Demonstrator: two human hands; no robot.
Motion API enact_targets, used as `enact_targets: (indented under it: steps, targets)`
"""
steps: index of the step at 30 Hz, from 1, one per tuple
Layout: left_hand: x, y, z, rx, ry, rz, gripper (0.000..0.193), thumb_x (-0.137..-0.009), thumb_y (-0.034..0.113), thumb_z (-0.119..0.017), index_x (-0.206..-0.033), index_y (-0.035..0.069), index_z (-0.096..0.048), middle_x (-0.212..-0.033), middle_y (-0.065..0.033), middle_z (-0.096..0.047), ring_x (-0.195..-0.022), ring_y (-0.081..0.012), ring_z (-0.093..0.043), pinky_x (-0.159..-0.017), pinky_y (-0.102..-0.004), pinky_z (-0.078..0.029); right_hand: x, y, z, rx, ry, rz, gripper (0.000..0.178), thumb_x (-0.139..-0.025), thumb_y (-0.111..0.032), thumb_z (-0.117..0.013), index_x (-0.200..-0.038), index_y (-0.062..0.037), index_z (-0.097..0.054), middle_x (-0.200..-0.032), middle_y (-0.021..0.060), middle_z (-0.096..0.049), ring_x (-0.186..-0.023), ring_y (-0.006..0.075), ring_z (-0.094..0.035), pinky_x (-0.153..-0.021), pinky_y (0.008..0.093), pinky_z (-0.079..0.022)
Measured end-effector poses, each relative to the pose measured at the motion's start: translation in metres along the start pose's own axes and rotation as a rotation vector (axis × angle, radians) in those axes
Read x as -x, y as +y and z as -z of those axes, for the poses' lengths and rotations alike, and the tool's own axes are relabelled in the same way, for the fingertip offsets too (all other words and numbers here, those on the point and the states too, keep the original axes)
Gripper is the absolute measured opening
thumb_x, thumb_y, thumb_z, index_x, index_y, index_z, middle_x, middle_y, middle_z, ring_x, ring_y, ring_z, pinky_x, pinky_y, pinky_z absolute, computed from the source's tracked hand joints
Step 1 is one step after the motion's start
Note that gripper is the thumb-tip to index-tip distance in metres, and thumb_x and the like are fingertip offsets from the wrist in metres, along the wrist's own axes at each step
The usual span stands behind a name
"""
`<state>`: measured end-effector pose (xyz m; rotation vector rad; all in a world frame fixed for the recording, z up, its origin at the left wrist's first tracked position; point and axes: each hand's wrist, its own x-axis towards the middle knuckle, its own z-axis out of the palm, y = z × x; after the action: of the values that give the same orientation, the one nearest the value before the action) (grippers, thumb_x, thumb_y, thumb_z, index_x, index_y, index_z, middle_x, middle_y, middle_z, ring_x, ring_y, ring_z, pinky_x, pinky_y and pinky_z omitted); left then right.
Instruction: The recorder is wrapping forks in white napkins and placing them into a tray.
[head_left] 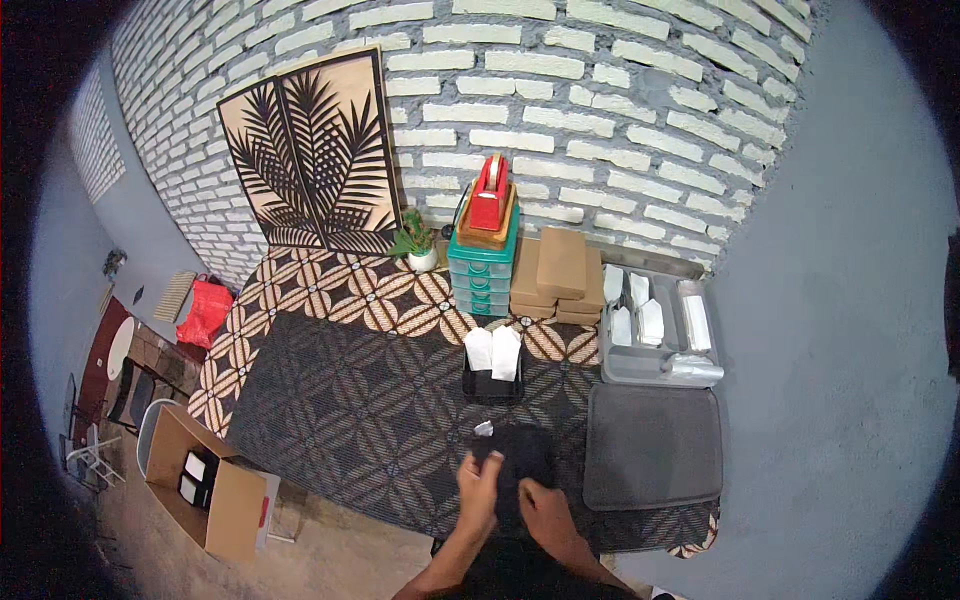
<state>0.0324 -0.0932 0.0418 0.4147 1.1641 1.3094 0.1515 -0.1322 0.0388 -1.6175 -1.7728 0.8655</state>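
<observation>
Near the front edge of the table, a soft black item (526, 452) that looks like folded cloth lies in front of me. My left hand (478, 490) pinches its left side, thumb up. My right hand (546, 510) is closed on its near right edge. A small white piece (484, 429) shows just beyond my left fingertips; whether it is attached to the black item, I cannot tell. Behind it stands a black tray (492, 387) with white tag-shaped papers (493, 352) in it.
At right are a grey flat tray (653, 447) and a grey divided organizer (650, 368) with white papers and clear-wrapped packs. Brown boxes (562, 265), a teal drawer unit (482, 270) and a red tape dispenser (489, 205) stand behind. An open carton (236, 505) is at lower left.
</observation>
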Motion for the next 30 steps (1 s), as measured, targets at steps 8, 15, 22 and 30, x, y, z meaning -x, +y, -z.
enact_targets:
  steps: [8, 15, 22, 30]
  targets:
    - [-0.002, -0.026, 0.004, -0.165, 0.037, 0.000, 0.015, -0.090, 0.013, -0.057, -0.099, 0.001, -0.055, -0.090, -0.0058, -0.061, -0.076, -0.0142, -0.057, -0.070, -0.0276, -0.048, -0.009, 0.008, -0.006, -0.057, 0.015, -0.045, 0.014, -0.089, -0.009, -0.056, -0.096, 0.0037, -0.055, -0.070, 0.0212, -0.057, -0.066, 0.0184, -0.063, -0.059, 0.0319, -0.045]
    - [-0.017, -0.017, 0.017, 0.077, -0.009, 0.078, 0.018, -0.091, 0.014, -0.055, -0.105, 0.003, -0.056, -0.090, -0.0048, -0.061, -0.078, -0.0139, -0.059, -0.069, -0.0264, -0.049, -0.001, -0.006, -0.004, -0.411, 0.075, -0.155, 0.021, -0.082, -0.004, -0.063, -0.103, -0.0039, -0.061, -0.095, 0.0155, -0.065, -0.087, 0.0352, -0.064, -0.075, 0.0423, -0.050]
    - [-0.010, -0.041, 0.018, -0.205, -0.044, 0.078, 0.025, -0.091, 0.014, -0.057, -0.112, 0.000, -0.055, -0.096, -0.0068, -0.062, -0.085, -0.0148, -0.059, -0.074, -0.0280, -0.049, -0.008, 0.014, -0.004, 0.033, 0.253, 0.122, 0.033, -0.069, 0.002, -0.068, -0.099, -0.0074, -0.060, -0.099, 0.0120, -0.058, -0.098, 0.0317, -0.052, -0.087, 0.0389, -0.043]
    - [-0.022, -0.029, 0.037, -0.456, -0.219, 0.006, 0.028, -0.088, 0.012, -0.060, -0.112, -0.002, -0.055, -0.096, -0.0069, -0.063, -0.083, -0.0137, -0.060, -0.073, -0.0274, -0.049, -0.055, 0.043, -0.013, -0.612, 0.264, -0.191, 0.026, -0.085, -0.013, -0.063, -0.110, -0.0062, -0.063, -0.099, 0.0092, -0.057, -0.099, 0.0264, -0.053, -0.089, 0.0350, -0.042]
